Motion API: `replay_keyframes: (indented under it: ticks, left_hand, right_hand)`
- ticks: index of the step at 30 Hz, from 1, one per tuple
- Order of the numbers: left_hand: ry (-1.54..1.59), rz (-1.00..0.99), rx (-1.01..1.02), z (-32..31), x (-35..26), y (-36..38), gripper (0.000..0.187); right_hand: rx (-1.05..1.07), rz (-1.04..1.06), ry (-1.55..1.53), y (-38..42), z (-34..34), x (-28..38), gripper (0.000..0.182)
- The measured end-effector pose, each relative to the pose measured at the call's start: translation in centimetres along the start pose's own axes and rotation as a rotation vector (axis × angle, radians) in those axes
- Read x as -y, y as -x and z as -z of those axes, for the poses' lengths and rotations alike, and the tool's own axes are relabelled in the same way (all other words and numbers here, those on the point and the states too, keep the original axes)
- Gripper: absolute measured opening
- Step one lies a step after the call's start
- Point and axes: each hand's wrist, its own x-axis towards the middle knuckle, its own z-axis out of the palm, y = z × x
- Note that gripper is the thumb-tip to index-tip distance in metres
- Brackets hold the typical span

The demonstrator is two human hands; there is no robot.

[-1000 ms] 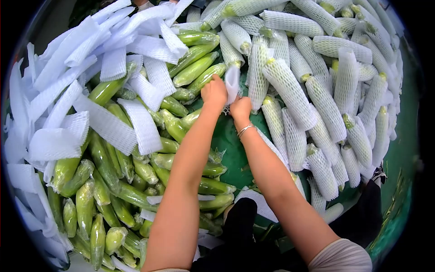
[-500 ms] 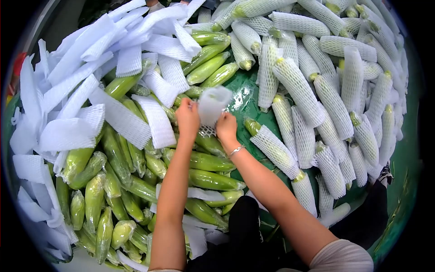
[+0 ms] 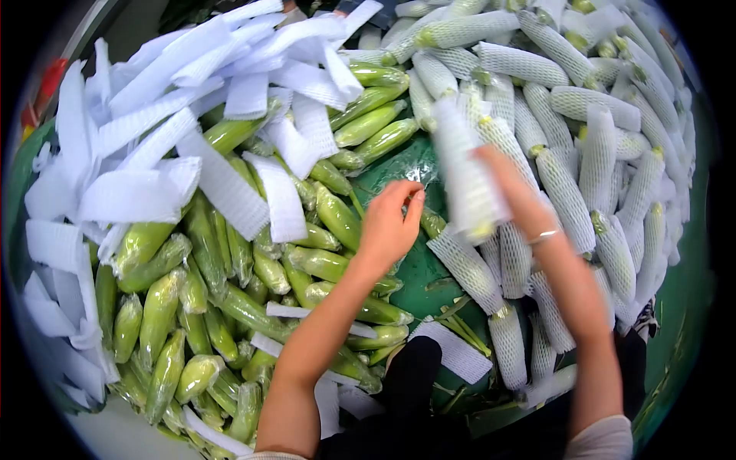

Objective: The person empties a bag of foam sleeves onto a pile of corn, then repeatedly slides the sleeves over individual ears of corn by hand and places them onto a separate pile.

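Note:
My right hand [image 3: 510, 188] grips an ear of corn in a white foam net sleeve [image 3: 469, 169], smeared by motion, above the sleeved ears on the right. Its pale green end points down toward me. My left hand [image 3: 391, 222] hovers over the green surface [image 3: 418, 268] in the middle, fingers loosely bent and apart, with nothing seen in them. Just left of it lie green ears of corn in clear plastic wrap [image 3: 337, 218]. Close by on the right, another sleeved ear [image 3: 465, 264] rests with its green tip toward the left hand.
Loose white foam net sleeves [image 3: 153, 142] are heaped over the wrapped corn at upper left. Sleeved ears [image 3: 563, 188] fill the right side in a stacked pile. One flat sleeve [image 3: 452, 351] and green leaf scraps [image 3: 466, 326] lie near my dark-clothed knee [image 3: 414, 368].
My hands have separated. The right hand has swung rightward with a sleeved ear, while the left hand has moved slightly right and down from where both hands held a foam sleeve. The view has shifted slightly.

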Motion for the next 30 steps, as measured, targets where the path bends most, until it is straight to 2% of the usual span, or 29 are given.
replay_keyframes:
  ticks: [1, 2, 3, 4, 5, 6, 7, 8, 9, 10, 11, 12, 13, 14, 15, 17, 18, 19, 20, 21, 22, 23, 24, 25, 26, 27, 28, 29, 30]
  left_hand:
    - [-0.145, -0.166, -0.168, 1.8, -1.7, 0.3, 0.022]
    - [-0.286, -0.181, -0.389, 4.6, -3.1, 0.2, 0.021]
    - [-0.426, -0.199, -0.607, 7.7, -3.4, -0.1, 0.02]
    - [-0.656, -0.174, -0.676, 10.1, -2.4, -0.7, 0.022]
    - [-0.887, -0.149, -0.741, 11.8, -1.3, -1.0, 0.024]
    - [-0.888, -0.155, -0.744, 12.5, -0.3, -0.9, 0.024]
    - [-0.943, 0.033, -0.618, 12.7, 0.9, -0.7, 0.029]
    - [-0.987, 0.223, -0.489, 12.9, 2.1, -0.4, 0.033]
    - [-0.981, 0.222, -0.498, 13.1, 3.6, 0.2, 0.033]
    - [-0.68, 0.262, -0.407, 13.3, 5.1, 1.4, 0.035]
    - [-0.383, 0.295, -0.307, 13.1, 5.8, 2.9, 0.037]
    - [-0.053, 0.373, -0.25, 12.2, 3.8, 4.8, 0.036]
    - [0.275, 0.446, -0.188, 10.9, 0.7, 6.9, 0.035]
    - [0.328, 0.451, -0.165, 9.6, -1.7, 9.1, 0.032]
    - [0.378, 0.457, -0.141, 8.5, -3.2, 11.0, 0.03]
    - [0.663, 0.544, -0.142, 7.4, -3.9, 13.6, 0.035]
    - [0.591, 0.517, -0.11, 7.6, -4.3, 14.0, 0.026]
    - [0.595, 0.522, -0.119, 8.3, -3.7, 14.0, 0.026]
    - [0.742, 0.509, -0.124, 9.4, -2.6, 13.8, 0.023]
    - [0.888, 0.495, -0.125, 9.9, -1.7, 13.5, 0.025]
    - [0.866, 0.369, -0.226, 9.5, -1.0, 11.9, 0.035]
    - [0.647, 0.384, -0.289, 9.1, -0.5, 9.7, 0.029]
    - [0.562, 0.412, -0.299, 8.4, -0.1, 8.6, 0.028]
    - [0.486, 0.435, -0.294, 7.4, 0.4, 7.6, 0.027]
    - [0.3, 0.348, -0.15, 6.9, 3.4, 6.8, 0.027]
    - [0.474, 0.108, -0.367, 5.7, 10.3, 7.9, 0.027]
    - [0.118, 0.142, -0.213, 6.9, 7.0, 5.7, 0.028]
    - [0.595, 0.526, -0.25, 6.6, 6.3, 4.1, 0.026]
    - [0.707, 0.541, -0.227, 6.8, 8.5, 3.5, 0.025]
  right_hand:
    - [-0.119, -0.015, -0.003, -0.8, 3.7, 2.1, 0.042]
    - [-0.226, 0.295, 0.188, -1.7, 8.4, 4.2, 0.044]
    - [-0.35, 0.112, -0.12, -2.9, 11.2, 8.4, 0.048]
    - [-0.453, 0.137, -0.042, -4.1, 16.0, 12.1, 0.048]
    - [-0.398, 0.264, -0.173, -4.6, 19.6, 14.8, 0.05]
    - [-0.449, 0.434, -0.191, -3.7, 20.0, 16.5, 0.051]
    - [-0.497, 0.601, -0.206, -3.2, 19.9, 17.5, 0.051]
    - [-0.58, 0.611, -0.269, -2.4, 17.7, 17.4, 0.048]
    - [-0.35, 0.783, 0.028, -3.6, 19.3, 13.6, 0.041]
    - [-0.394, 1.081, 0.963, -4.3, 17.8, 10.8, 0.037]
    - [-0.343, 1.187, 1.231, -1.6, 10.8, 8.0, 0.029]
    - [-0.217, 0.654, 0.653, 0.1, 4.4, 5.3, 0.035]
    - [0.053, 0.186, 0.479, 3.2, -0.7, 4.9, 0.054]
    - [0.186, 0.378, 0.393, 2.7, -3.3, -0.6, 0.071]
    - [0.276, 0.332, 0.215, 3.4, -6.0, -2.9, 0.067]
    - [0.462, -0.001, -0.24, 5.1, -9.1, -4.3, 0.05]
    - [0.502, 0.001, -0.349, 5.6, -10.2, -5.7, 0.046]
    - [0.542, 0.006, -0.453, 5.9, -11.1, -7.1, 0.042]
    - [0.45, -0.09, -0.668, 6.4, -12.3, -7.9, 0.037]
    - [0.449, -0.099, -0.664, 6.5, -13.0, -8.1, 0.037]
    - [0.468, -0.205, -0.848, 6.5, -13.7, -8.0, 0.035]
    - [0.483, -0.305, -1.032, 6.4, -14.6, -7.9, 0.034]
    - [0.491, -0.306, -1.114, 5.9, -15.8, -8.1, 0.028]
    - [0.526, -0.254, -1.112, 5.4, -17.2, -8.3, 0.027]
    - [0.548, -0.188, -0.964, 4.2, -18.6, -9.7, 0.026]
    - [0.356, -0.223, -0.71, 3.6, -19.8, -9.0, 0.02]
    - [0.322, 0.134, -0.334, 2.2, -20.0, -10.3, 0.018]
    - [0.328, 0.142, -0.515, 0.0, -22.2, -13.0, 0.013]
    - [0.358, 0.154, -0.699, -2.5, -22.6, -15.0, 0.008]
